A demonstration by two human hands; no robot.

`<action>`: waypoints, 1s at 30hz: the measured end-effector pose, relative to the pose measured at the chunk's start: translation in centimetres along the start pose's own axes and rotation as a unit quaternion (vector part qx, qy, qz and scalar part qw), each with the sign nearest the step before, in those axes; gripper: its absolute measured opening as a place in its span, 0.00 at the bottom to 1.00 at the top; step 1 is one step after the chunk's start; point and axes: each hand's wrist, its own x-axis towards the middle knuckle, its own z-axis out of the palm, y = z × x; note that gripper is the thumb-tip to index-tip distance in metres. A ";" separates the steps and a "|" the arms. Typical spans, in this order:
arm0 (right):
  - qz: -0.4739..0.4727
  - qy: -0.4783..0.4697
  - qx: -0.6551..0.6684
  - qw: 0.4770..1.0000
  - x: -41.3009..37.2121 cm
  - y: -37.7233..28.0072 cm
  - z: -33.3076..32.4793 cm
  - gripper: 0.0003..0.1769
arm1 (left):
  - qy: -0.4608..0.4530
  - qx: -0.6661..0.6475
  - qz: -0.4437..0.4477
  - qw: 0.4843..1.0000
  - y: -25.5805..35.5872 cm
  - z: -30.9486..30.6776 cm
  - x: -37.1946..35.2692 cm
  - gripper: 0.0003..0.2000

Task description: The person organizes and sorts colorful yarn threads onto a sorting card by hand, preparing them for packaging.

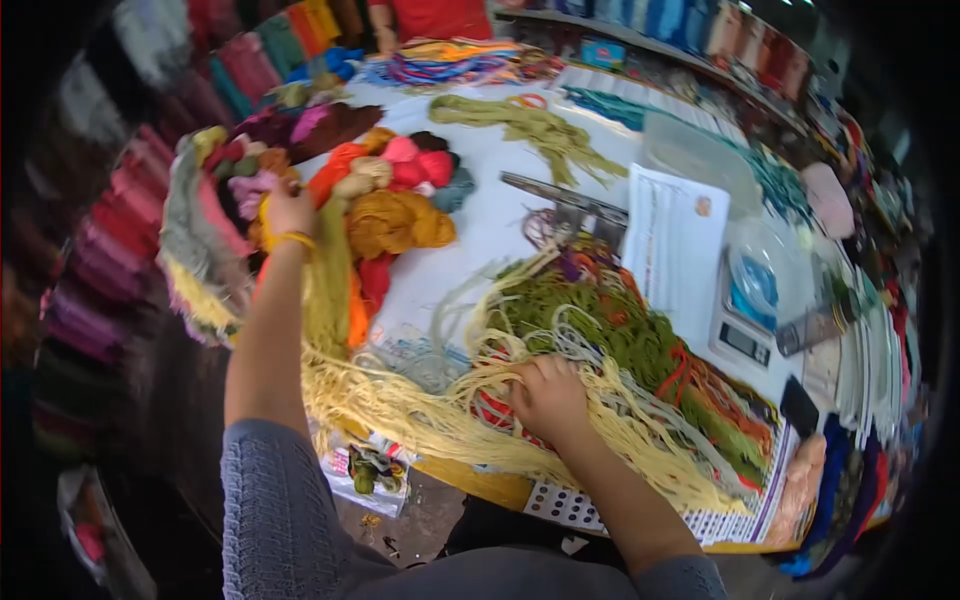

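My left hand [291, 211] reaches into a heap of coloured yarn skeins at the left of the table. Its fingers are curled down among the skeins, and what they grip is hidden. Below it hangs an olive-yellow skein [328, 285]; beside it lies a mustard-brown skein [398, 222]. Nearer to me, my right hand [550, 398] is closed on strands of pale yellow yarn [430, 410], which stretch along the table's front edge. Green yarn [585, 315] is piled just beyond that hand, with red and orange strands [690, 385] to its right.
A metal clamp-like tool [565, 200] and a printed sheet [675, 230] lie beyond the green pile. To the right stand a digital scale [745, 338] and a clear tumbler [808, 328]. A person in red [440, 18] is across the table. Yarn racks [110, 220] line the left.
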 end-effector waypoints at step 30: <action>-0.010 0.022 -0.001 1.000 -0.8 -0.1 0.0 0.09 | 0.138 -0.510 -0.174 0.831 19.7 -31.1 -17.8 0.25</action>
